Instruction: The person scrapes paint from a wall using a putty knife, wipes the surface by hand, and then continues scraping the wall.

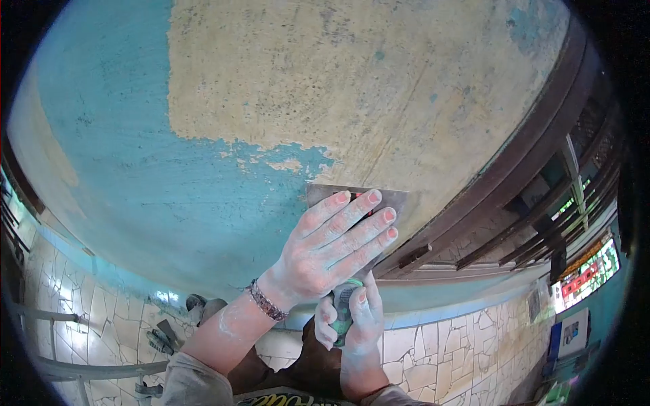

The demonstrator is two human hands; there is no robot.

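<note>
My right hand (pixel 359 314) is wrapped round the grey-green handle of a wide scraper (pixel 396 201), below my other hand. The scraper's metal blade lies against the wall (pixel 230 203), at the border between blue paint and a bare tan area (pixel 271 81). Across the blade my left hand (pixel 325 247) lies flat, fingers stretched out and slightly apart, hiding most of the metal. Pale dust coats both hands, and a bracelet (pixel 267 301) circles the left wrist. The paint's edge is ragged just left of the blade.
A brown wooden frame (pixel 474 210) with slats runs along the right. Below is a floor of irregular pale tiles (pixel 433 352). Grey metal rails (pixel 101 369) stand at lower left, near a flat-bladed tool (pixel 166 331) and a dark object (pixel 203 308) on the floor.
</note>
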